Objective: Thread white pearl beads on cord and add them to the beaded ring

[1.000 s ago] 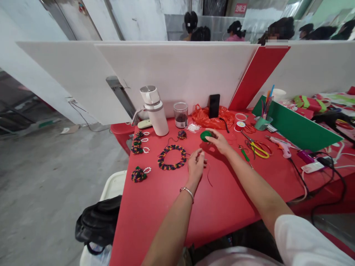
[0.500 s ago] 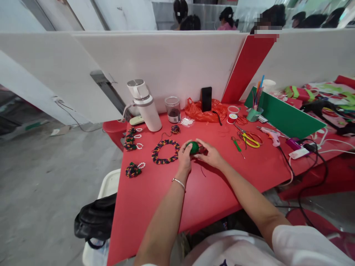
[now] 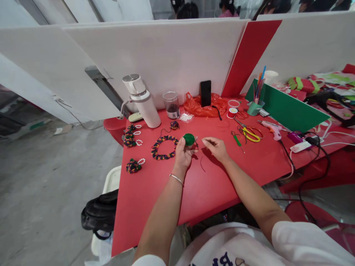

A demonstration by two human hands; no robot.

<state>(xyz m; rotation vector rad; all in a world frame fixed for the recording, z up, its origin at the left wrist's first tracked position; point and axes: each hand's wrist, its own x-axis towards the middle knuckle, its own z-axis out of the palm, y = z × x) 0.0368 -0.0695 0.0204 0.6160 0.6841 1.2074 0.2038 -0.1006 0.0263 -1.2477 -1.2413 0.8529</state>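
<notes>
My left hand [image 3: 183, 155] is closed around a round green yarn piece [image 3: 189, 139], held up between thumb and fingers. Dark strands show at its right side. To the right of it, my right hand [image 3: 217, 148] is pinched, thumb against fingertips; whatever it grips is too thin to make out. Below and between the hands, a loose dark strand of yarn [image 3: 202, 164] curves over the red table. Left of my left hand lies a multicoloured crocheted ring [image 3: 155, 152], with a small ball of the same yarn [image 3: 174, 125] just behind it.
Several crocheted pieces with white bead loops [image 3: 133, 166] line the table's left side. A white flask [image 3: 146, 111], a clear jar [image 3: 171, 105] and a phone [image 3: 205, 94] stand at the back. Yellow-handled scissors [image 3: 251, 135], a green-handled hook [image 3: 237, 140] and a pink glue gun [image 3: 273, 131] lie right.
My hands have moved apart. My right hand has come off the green yarn piece and shifted right, while my left hand keeps hold of it. The camera view has tilted slightly.
</notes>
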